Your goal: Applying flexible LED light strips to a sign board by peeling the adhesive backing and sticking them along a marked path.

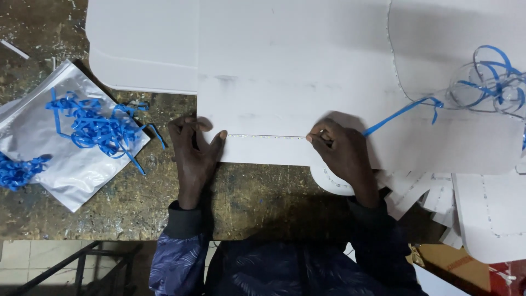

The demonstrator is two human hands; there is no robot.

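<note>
White flat card sheet (296,82): lies flat on the worn, paint-flecked counter (164,181), with its near edge just in front of the person; a narrow glossy line runs along that edge between the two hands.
Blue thin plastic liner strip (402,112): runs from the right hand up and to the right, into a loose tangle of blue and clear ribbon (490,82) resting on the sheet.
Left hand (192,151): fingers curled narrow, thumb stretched out with its tip on the near edge of the card sheet; it holds nothing and presses the sheet down.
Right hand (342,148): fingertips pinched tight at the end of the glossy line, closed on the near end of the blue strip.
Silver foil pouch (60,137): lies at the left of the counter, well apart from the sheet, with a heap of discarded blue strips (93,123) on it.
Stack of cut white card pieces (438,197): sits under and beside the right forearm, partly overhanging the counter edge.
Risk, sheet shift: the left thumb bears on one corner only, so a sideways pull on the strip would probably skew the sheet.
Risk, strip break: a pull at a steep angle could snap the thin strip and leave a remnant on the line.
Risk, tangle: the ribbon coil lies on the working surface and could stick to the exposed line.
Risk, stack: a sweep of the right sleeve could push the overhanging pieces off the counter.
</note>
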